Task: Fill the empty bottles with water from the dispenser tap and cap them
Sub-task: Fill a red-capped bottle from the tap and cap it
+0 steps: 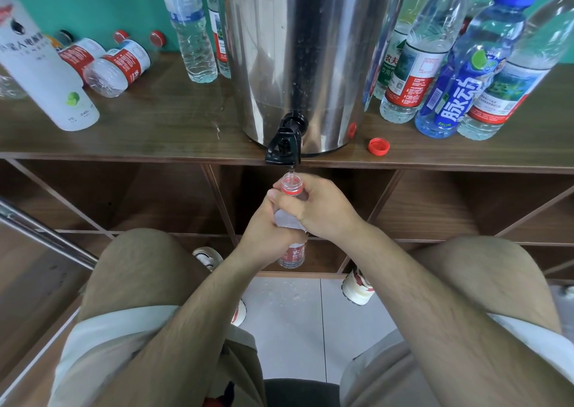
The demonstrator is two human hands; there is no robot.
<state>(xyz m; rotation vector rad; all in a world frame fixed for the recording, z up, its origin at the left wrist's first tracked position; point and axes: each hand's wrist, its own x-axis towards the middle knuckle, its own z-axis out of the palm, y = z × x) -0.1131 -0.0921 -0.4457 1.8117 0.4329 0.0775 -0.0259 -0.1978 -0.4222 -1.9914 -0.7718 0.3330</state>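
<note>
Clear bottle (292, 185) gripped in left hand (265, 231) and right hand (323, 207), fingers curled round it, body mostly hidden; mouth just under black tap (284, 145). Flow hard to see. Red cap (379, 145) on brown wood shelf (155, 120) beside steel dispenser (304, 49); teal wall (93, 2) behind.

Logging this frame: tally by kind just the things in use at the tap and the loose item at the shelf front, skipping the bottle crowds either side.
Steel dispenser: 1
Black tap: 1
Uncapped bottle, gripped by left hand and right hand under the tap: 1
Loose red cap on the shelf: 1
Total: 4
</note>
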